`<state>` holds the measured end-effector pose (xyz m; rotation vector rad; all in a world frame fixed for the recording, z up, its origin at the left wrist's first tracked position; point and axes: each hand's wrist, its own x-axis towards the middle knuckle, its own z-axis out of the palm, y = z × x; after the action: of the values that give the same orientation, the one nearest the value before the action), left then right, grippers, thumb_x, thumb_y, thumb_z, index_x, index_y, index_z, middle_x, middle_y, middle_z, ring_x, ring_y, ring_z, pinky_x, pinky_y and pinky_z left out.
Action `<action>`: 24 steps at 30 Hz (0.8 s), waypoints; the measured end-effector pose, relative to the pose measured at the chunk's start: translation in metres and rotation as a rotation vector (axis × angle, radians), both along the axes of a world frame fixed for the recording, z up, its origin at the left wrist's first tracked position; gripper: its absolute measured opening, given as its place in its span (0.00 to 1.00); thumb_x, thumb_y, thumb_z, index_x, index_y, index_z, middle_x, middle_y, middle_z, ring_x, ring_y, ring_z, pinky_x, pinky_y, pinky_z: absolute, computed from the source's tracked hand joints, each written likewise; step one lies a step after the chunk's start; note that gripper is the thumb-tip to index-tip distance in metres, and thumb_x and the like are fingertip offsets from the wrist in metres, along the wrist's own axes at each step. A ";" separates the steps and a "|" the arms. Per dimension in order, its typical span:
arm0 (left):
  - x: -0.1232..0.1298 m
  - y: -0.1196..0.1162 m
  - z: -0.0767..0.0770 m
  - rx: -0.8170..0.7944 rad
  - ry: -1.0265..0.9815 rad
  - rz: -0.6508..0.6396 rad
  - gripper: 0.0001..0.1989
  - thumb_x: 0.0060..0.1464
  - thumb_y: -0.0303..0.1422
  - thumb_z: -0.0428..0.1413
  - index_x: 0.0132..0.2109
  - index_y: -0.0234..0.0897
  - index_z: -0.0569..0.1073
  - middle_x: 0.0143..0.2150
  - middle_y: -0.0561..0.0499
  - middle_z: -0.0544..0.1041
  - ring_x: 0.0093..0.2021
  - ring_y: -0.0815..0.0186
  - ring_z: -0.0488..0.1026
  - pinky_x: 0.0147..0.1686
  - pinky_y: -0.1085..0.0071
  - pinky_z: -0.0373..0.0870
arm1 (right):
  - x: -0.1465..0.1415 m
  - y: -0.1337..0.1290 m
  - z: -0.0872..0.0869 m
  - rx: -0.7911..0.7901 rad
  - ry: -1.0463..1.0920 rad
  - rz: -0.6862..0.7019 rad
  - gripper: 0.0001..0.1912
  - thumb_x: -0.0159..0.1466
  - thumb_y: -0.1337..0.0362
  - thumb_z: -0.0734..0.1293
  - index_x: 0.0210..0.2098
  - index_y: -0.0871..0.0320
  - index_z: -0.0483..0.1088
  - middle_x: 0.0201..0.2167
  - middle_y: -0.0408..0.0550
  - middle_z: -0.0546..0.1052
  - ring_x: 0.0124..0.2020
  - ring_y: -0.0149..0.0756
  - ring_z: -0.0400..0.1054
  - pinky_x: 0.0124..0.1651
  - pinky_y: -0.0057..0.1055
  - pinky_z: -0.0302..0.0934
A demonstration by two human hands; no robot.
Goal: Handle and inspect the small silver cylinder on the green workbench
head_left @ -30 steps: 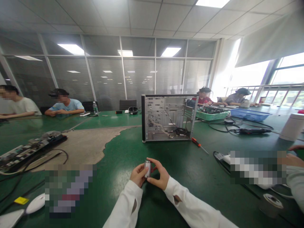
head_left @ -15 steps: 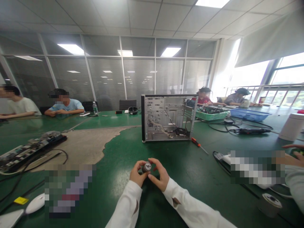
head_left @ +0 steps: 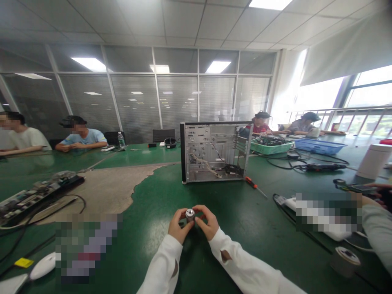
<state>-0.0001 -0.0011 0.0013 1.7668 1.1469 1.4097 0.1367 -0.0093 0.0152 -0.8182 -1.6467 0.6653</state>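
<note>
A small motor (head_left: 190, 215), a short metal cylinder with a shiny boss on its round end face, stands between my hands just above the green table. My left hand (head_left: 179, 226) curls round its left side, with thumb and fingers closed on it. On the other side my right hand (head_left: 208, 222) closes its thumb and fingertips against it. The motor's end face points up and towards me. My palms and part of the motor's side are hidden.
An opened computer case (head_left: 217, 153) stands ahead, an orange screwdriver (head_left: 251, 183) beside it. Circuit boards (head_left: 39, 194) and cables lie left. Right are a green basket (head_left: 271, 149), a blue basket (head_left: 320, 147), a metal cylinder (head_left: 346, 261) and a co-worker's arm (head_left: 378, 228).
My right thumb and fingers have come in against the motor. The motor has turned more upright, its end face tipping upward. At the right, the co-worker's hand has shifted, showing a dark object.
</note>
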 end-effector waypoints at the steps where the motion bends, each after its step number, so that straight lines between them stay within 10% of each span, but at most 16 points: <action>1: 0.000 -0.001 0.001 -0.028 0.014 -0.033 0.15 0.36 0.27 0.54 0.37 0.35 0.65 0.36 0.48 0.71 0.37 0.64 0.69 0.39 0.66 0.64 | 0.000 0.001 -0.001 0.001 0.011 -0.009 0.14 0.51 0.70 0.59 0.38 0.56 0.63 0.34 0.46 0.68 0.35 0.32 0.63 0.31 0.26 0.58; 24: 0.004 -0.007 0.005 -0.017 0.270 -0.006 0.18 0.35 0.26 0.54 0.39 0.36 0.62 0.37 0.49 0.70 0.38 0.64 0.67 0.39 0.67 0.62 | -0.003 0.009 0.006 -0.009 -0.054 -0.065 0.05 0.48 0.71 0.62 0.25 0.58 0.68 0.35 0.48 0.68 0.36 0.34 0.63 0.32 0.27 0.60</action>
<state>0.0039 -0.0079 0.0059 1.9911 1.2845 1.1782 0.1340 0.0000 0.0210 -0.8992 -1.6596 0.6107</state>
